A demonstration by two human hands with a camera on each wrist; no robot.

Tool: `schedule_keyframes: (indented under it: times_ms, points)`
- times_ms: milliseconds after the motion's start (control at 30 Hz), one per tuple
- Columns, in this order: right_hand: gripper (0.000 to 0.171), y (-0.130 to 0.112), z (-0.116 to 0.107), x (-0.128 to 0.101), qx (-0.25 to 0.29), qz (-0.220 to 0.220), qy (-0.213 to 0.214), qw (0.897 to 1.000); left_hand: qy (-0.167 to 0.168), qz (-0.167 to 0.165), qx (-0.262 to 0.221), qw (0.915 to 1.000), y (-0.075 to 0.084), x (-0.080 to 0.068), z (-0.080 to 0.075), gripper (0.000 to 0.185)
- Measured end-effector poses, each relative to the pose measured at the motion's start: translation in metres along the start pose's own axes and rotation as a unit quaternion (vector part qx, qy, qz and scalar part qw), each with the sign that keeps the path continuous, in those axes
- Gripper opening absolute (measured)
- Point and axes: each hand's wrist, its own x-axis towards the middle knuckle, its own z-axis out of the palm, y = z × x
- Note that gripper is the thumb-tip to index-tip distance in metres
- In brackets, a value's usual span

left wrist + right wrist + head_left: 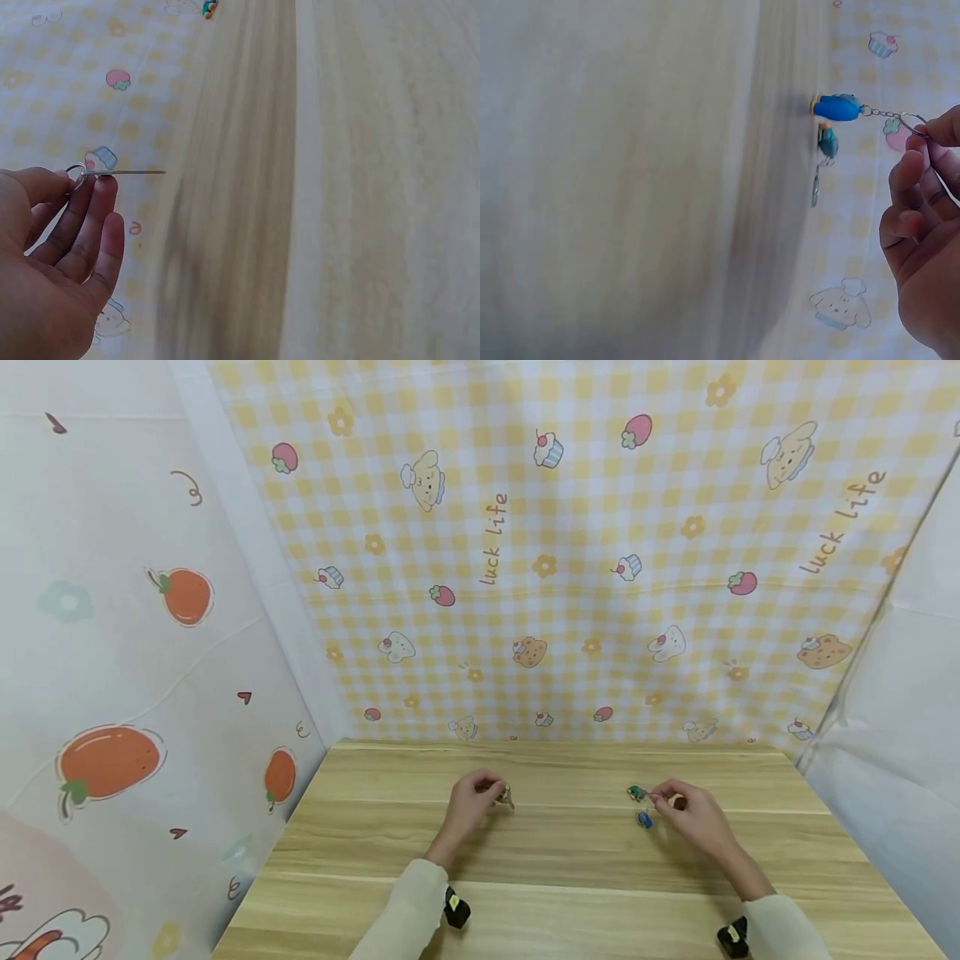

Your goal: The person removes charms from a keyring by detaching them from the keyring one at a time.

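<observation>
My left hand (480, 793) pinches a small metal key ring (76, 178) between thumb and fingers, just above the wooden table (555, 860); a thin metal piece (127, 172) sticks out from the ring. My right hand (686, 810) pinches the ring (913, 124) of a short chain that carries a blue figure charm (837, 108), which hangs above the table. A second, teal-green figure charm (827, 142) with its own small ring (815, 193) lies on the table beside it, also visible in the head view as the green charm (636, 792) above the blue charm (644, 819).
A yellow checked cloth (600, 568) with cartoon prints hangs behind the table. A white fruit-print sheet (127, 652) closes the left side and a plain white sheet (900, 735) the right. Black wrist cameras (456, 910) sit on both sleeves.
</observation>
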Motion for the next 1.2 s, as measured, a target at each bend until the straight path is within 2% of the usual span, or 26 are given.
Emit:
schedule_keyframes:
  times_ms: [233,433,567,833,1033,1200]
  points:
    - [0.01,0.014,-0.006,-0.005,-0.012,0.027,0.006,1.0,0.017,-0.026,-0.01,0.9995,-0.018,-0.001,-0.011,0.014]
    - [0.017,0.023,-0.012,-0.007,-0.012,0.045,0.0,0.999,0.011,-0.041,0.022,0.9989,-0.026,-0.002,-0.023,0.013]
    - [0.02,0.028,-0.016,-0.008,-0.004,0.061,-0.016,0.998,0.005,-0.033,0.064,0.9974,-0.028,-0.001,-0.029,0.011]
    - [0.022,0.038,-0.022,-0.008,-0.038,0.08,-0.044,0.995,-0.011,-0.028,0.141,0.9895,-0.032,-0.004,-0.037,0.01]
    - [0.024,0.043,-0.024,-0.011,-0.026,0.105,-0.067,0.992,-0.011,-0.022,0.165,0.9861,-0.036,-0.004,-0.042,0.009]
    - [0.024,0.046,-0.025,-0.012,-0.014,0.107,-0.073,0.992,-0.012,-0.026,0.157,0.9872,-0.035,-0.003,-0.047,0.015]
